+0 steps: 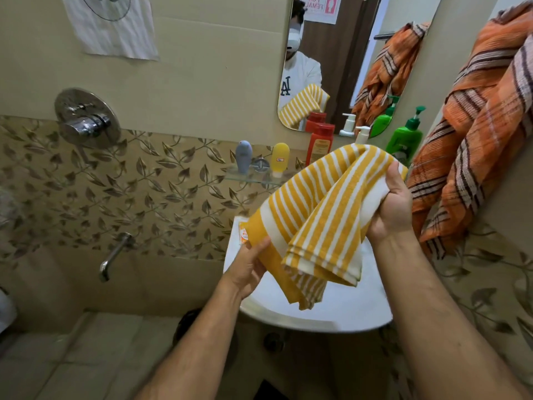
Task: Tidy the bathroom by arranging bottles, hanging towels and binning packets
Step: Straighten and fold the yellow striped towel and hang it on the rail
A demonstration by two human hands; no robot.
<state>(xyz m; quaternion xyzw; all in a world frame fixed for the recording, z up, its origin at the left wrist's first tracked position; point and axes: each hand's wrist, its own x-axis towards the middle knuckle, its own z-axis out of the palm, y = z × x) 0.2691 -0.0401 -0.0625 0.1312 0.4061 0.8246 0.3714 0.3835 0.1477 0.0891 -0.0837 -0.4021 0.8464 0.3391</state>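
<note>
Yellow striped towel [320, 215] hangs folded above the sink [317, 316], left hand [249, 267] pinching its lower edge, right hand [393, 206] gripping the bunched top, apparently ready for hanging.

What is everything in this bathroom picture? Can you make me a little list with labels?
held thing: yellow striped towel, folded, above the white sink
left hand: grips the towel's lower edge
right hand: grips the towel's upper part
glass shelf: blue-grey tube and yellow tube, upright
by the mirror: red bottle, white pump bottle, green pump bottle
sink rim: orange packet, partly hidden by the towel
right wall: orange checked towel, hanging
</note>
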